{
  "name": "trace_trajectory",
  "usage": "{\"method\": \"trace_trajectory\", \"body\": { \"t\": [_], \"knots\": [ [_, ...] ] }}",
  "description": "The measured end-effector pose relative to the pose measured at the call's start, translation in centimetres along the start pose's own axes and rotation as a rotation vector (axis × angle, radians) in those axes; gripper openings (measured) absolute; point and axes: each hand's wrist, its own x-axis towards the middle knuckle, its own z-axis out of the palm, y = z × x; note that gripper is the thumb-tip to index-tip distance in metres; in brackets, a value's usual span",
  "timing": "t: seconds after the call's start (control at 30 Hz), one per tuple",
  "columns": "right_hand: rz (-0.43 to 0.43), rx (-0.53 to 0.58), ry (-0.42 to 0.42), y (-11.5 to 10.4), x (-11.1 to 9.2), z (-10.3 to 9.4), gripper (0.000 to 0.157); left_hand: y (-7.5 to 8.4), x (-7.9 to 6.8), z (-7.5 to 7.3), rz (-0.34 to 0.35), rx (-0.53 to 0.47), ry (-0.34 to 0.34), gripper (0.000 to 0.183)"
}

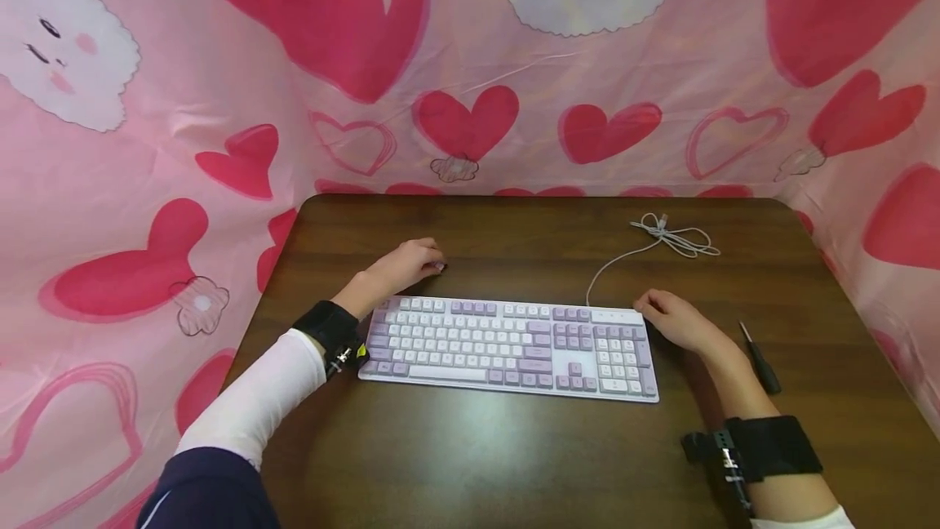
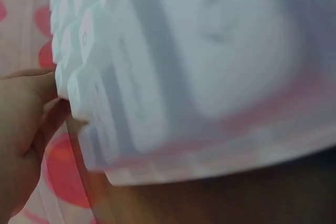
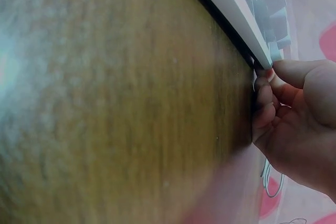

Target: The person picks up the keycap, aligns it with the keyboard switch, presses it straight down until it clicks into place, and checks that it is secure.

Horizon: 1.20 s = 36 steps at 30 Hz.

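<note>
A white and lilac keyboard (image 1: 507, 348) lies across the wooden table, its cable leading off from the back edge. At the keyboard's back right corner, my right hand (image 1: 676, 318) pinches the edge; the right wrist view shows the thumb on top and curled fingers (image 3: 265, 98) at the side and below. My left hand (image 1: 411, 261) is just behind the back left part of the keyboard, fingers bent downward. A small dark spot shows at its fingertips, too small to identify. In the left wrist view, keys (image 2: 142, 77) partly hide that hand.
A white cable (image 1: 679, 241) lies coiled at the back right of the table (image 1: 470, 464). To the right of my right forearm lies a screwdriver (image 1: 761, 362) with a black handle. Pink heart-patterned cloth (image 1: 470, 64) hangs at the back and both sides.
</note>
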Motion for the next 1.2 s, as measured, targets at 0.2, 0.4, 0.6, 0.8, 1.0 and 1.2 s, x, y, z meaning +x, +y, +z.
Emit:
{"method": "trace_trajectory", "body": {
  "t": [0.2, 0.4, 0.6, 0.8, 1.0, 1.2],
  "knots": [
    [-0.044, 0.034, -0.044, 0.2, -0.2, -0.5, 0.016, -0.3, -3.0, -1.0, -0.118, -0.088, 0.159, 0.020],
    [-0.047, 0.056, -0.060, 0.2, -0.2, -0.6, 0.017, 0.2, -7.0, -2.5, -0.194, -0.137, 0.234, 0.021],
    [-0.045, 0.066, -0.075, 0.2, -0.2, -0.6, 0.018, 0.5, -10.5, -3.2, -0.284, -0.213, 0.187, 0.023],
    [-0.029, 0.077, -0.076, 0.1, -0.3, -0.8, 0.020, 0.6, -11.8, -3.0, -0.303, -0.255, 0.120, 0.026],
    [-0.034, 0.072, -0.081, 0.2, -0.3, -0.5, 0.022, 0.5, -11.9, -2.7, -0.275, -0.249, 0.078, 0.021],
    [-0.036, 0.057, -0.075, 0.4, -0.2, -0.5, 0.022, 0.7, -11.8, -2.8, -0.248, -0.212, 0.050, 0.023]
  ]
}}
